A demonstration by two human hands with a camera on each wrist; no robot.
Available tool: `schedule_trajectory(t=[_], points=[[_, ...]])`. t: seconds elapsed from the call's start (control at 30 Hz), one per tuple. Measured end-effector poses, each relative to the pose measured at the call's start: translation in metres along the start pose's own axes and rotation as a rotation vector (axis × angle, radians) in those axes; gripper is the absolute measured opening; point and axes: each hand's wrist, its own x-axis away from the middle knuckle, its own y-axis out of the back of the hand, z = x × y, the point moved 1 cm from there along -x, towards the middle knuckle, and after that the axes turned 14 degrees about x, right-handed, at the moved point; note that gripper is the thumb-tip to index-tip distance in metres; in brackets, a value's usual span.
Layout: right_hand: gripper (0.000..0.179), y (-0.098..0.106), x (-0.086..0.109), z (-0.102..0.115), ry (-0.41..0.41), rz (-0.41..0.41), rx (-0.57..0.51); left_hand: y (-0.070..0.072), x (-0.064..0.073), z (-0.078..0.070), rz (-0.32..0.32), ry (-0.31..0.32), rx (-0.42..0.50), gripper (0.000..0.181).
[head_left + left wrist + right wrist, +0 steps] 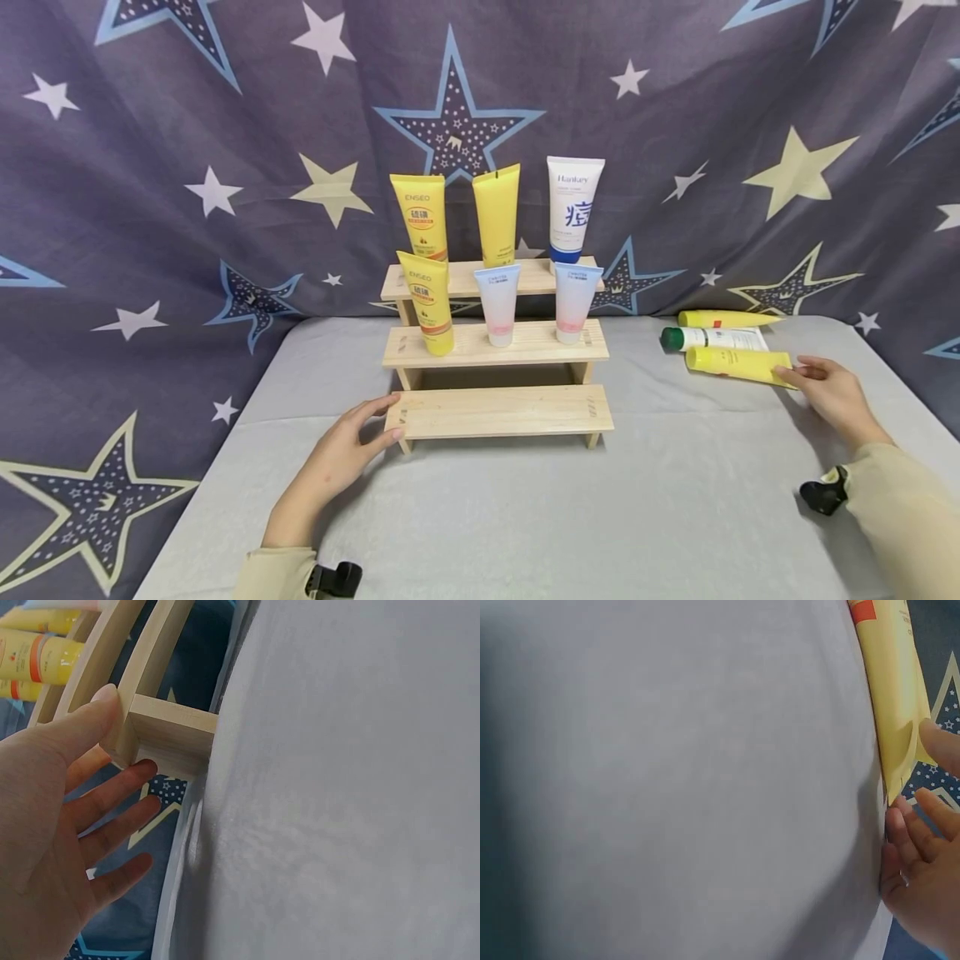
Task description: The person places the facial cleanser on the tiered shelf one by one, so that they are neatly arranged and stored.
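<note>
A three-step wooden display stand [498, 412] stands on the cloth-covered table. My left hand [337, 454] holds the left end of its lowest step, thumb and forefinger at the board's edges; in the left wrist view the other fingers of the left hand [82, 817] are spread. At the right, my right hand [836, 396] pinches the flat tail of a yellow squeeze tube [738, 365] lying on the table. The right wrist view shows the thumb of the right hand [922, 862] against the yellow tube [891, 682]. Behind it lie a white tube with a green cap [723, 338] and another yellow tube [723, 319].
On the top step stand two yellow tubes [418, 212] and a white tube with a blue cap [573, 204]. The middle step carries a yellow tube [427, 304] and two small pale blue-pink tubes [498, 304]. A star-patterned curtain [262, 167] hangs behind the table [525, 517].
</note>
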Motion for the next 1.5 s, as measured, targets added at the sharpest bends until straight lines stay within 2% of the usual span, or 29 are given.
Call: schedule_trajectory(t=[0.17,0.43,0.6,0.73,1.1,1.2,1.37,1.5], points=[[0.090,-0.004,-0.004,0.004,-0.069,0.015,0.009,0.000,0.000,0.001,-0.002,-0.005,-0.006,0.060],[0.099,-0.004,-0.011,0.002,-0.107,0.079,0.023,0.000,0.000,0.002,-0.004,-0.014,-0.017,0.059],[0.098,-0.002,-0.010,0.002,-0.133,0.096,0.012,0.000,-0.001,0.001,-0.001,-0.014,-0.020,0.060],[0.094,-0.002,-0.007,0.002,-0.136,0.060,0.020,-0.001,-0.001,0.001,0.004,-0.021,-0.020,0.060],[0.081,0.000,0.001,0.004,-0.030,-0.073,-0.014,0.000,0.000,0.001,0.002,-0.016,-0.036,0.062],[0.079,0.001,0.002,0.001,0.002,-0.083,-0.057,0.000,0.000,0.000,0.003,-0.014,-0.033,0.062],[0.083,0.001,0.003,0.003,-0.010,-0.065,-0.182,0.000,-0.001,0.000,0.003,-0.009,-0.035,0.061],[0.046,-0.001,0.006,0.008,0.017,-0.090,-0.344,0.001,0.000,0.001,0.001,-0.006,-0.033,0.062]])
